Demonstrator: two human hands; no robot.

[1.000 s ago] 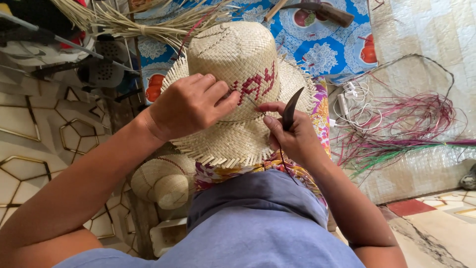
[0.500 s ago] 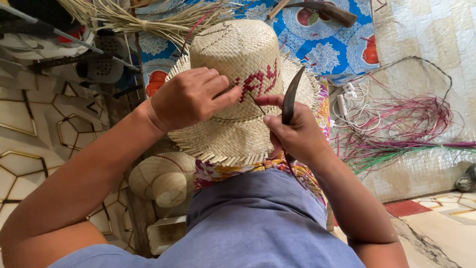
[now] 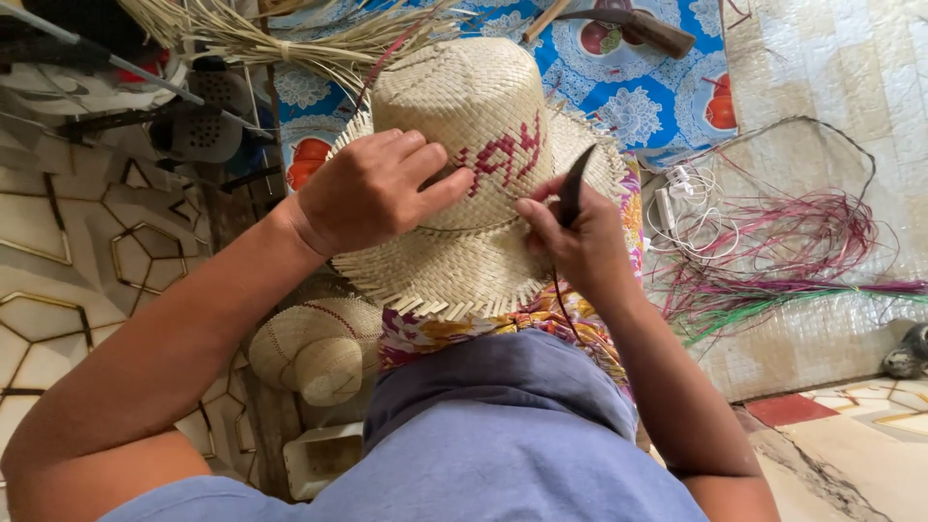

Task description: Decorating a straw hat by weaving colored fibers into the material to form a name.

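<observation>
A woven straw hat [image 3: 474, 106] with a dark red pattern on its crown rests on my lap, its brim edge frayed. My left hand [image 3: 372, 188] lies over the crown's left side, fingers spread across the weave, holding the hat still. My right hand [image 3: 575, 242] is at the brim on the right, pinching a dark curved strip [image 3: 572, 184] that sticks up between the fingers; a thin dark strand hangs below the hand.
A smaller straw hat [image 3: 314, 353] lies low at the left. Loose straw [image 3: 290, 39] is bundled at the top. Pink and green dyed strands [image 3: 793, 261] and a white cable [image 3: 691, 208] lie on a woven mat at the right. A blue patterned cloth [image 3: 638, 87] is behind.
The hat and both hands sit slightly higher and more to the right in view. My right hand has lifted the dark strip a little more upright.
</observation>
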